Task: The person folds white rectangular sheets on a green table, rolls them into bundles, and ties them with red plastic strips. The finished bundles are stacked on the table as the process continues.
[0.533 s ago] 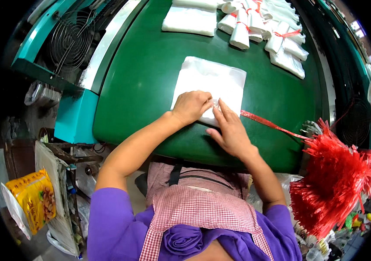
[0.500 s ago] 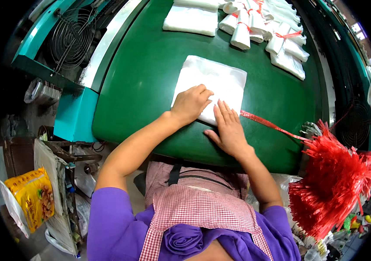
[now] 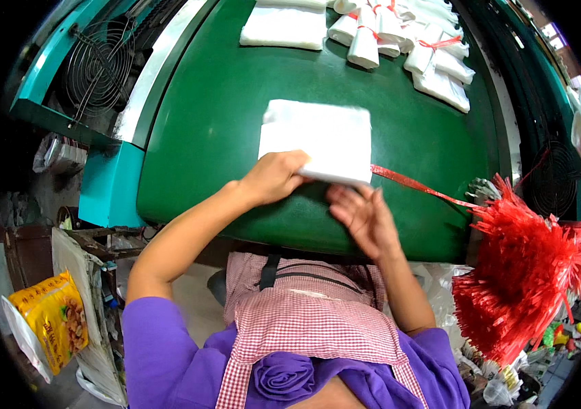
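Left hand [image 3: 273, 178]: centre of the frame, fingers curled and clamped on the near edge of the stack of white bags [image 3: 318, 140], thumb side tucked under it.
Right hand [image 3: 364, 217]: just right of centre and a little lower, palm up, fingers spread apart and holding nothing, fingertips close under the stack's near right corner; whether they touch it cannot be told.
Stack of white bags: flat, squarish, middle of the frame on the green table [image 3: 222, 102], its near edge lifted by the left hand.
Red strip [image 3: 420, 186]: thin, runs from the stack's lower right corner toward the right edge of the frame.
Bundle of red strips [image 3: 529, 273]: thick bunch at the right of the frame, beside the table's edge.
Tied white bundles [image 3: 399, 34]: several, bound with red ties, top of the frame, right of centre.
Loose white pile [image 3: 284, 27]: top centre, left of the tied bundles.
Fan [image 3: 96, 65]: wire-grilled, upper left of the frame.
Yellow packet [image 3: 52, 317]: lower left of the frame, off the table.
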Available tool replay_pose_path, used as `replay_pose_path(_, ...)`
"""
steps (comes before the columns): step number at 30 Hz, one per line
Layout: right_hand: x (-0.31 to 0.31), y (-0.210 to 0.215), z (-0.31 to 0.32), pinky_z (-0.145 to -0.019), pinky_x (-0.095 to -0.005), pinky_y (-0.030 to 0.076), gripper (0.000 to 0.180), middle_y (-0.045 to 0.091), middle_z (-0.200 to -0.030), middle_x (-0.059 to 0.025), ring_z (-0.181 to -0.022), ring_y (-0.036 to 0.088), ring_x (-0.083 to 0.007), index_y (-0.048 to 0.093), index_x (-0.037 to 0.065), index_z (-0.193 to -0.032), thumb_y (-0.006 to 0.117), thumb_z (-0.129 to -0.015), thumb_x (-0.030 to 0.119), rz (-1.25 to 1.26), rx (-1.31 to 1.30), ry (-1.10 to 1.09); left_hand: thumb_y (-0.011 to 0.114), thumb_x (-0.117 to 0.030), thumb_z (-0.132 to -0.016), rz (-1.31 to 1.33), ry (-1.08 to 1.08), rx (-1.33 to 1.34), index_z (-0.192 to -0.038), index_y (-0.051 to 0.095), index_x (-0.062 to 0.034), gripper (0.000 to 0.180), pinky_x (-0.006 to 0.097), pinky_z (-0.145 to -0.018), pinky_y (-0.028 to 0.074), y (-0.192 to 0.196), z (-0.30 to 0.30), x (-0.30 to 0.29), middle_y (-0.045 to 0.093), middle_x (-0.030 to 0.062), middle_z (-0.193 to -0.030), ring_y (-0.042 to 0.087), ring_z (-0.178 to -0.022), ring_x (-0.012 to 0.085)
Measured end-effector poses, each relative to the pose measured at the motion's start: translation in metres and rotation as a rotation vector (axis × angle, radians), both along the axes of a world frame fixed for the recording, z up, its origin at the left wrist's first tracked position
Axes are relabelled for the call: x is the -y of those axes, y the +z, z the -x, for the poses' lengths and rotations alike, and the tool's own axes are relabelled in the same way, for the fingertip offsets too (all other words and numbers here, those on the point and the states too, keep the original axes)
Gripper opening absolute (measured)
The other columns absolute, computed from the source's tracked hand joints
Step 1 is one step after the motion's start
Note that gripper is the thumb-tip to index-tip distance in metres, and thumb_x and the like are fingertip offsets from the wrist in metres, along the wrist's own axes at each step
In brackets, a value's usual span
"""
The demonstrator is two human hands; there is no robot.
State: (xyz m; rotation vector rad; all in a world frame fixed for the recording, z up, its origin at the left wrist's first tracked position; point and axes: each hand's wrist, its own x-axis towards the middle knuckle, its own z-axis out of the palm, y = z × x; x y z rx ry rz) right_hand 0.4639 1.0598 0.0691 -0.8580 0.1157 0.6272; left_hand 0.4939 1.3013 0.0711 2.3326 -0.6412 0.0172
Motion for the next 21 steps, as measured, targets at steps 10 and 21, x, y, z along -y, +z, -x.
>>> replay_pose_path(10, 0.012, 0.003, -0.024, -0.105, -0.0429, 0.038, 0.043, 0.051, -0.132, -0.015, -0.124, 0.048, -0.0317, 0.06, 0.006, -0.119, 0.059, -0.076, -0.001, 0.957, 1.656, 0.443, 0.066, -0.014, -0.071, -0.217, -0.271, 0.105, -0.089, 0.064, -0.012, 0.018, 0.052, -0.097, 0.033, 0.015, 0.033, -0.009, 0.057, 0.0074, -0.104, 0.051, -0.111, 0.0277)
replay_pose_path(21, 0.037, 0.035, -0.036, -0.11, -0.0461, 0.03, 0.048, 0.042, -0.139, -0.0218, -0.131, 0.039, -0.0345, 0.048, -0.005, -0.127, 0.057, -0.083, 0.011, 1.04, 1.315, 0.759, 0.065, -0.008, -0.068, -0.314, -0.275, 0.022, -0.085, 0.065, -0.0054, 0.018, 0.061, -0.1, 0.03, 0.026, 0.019, 0.007, 0.049, 0.0137, -0.136, 0.038, -0.127, 0.0443)
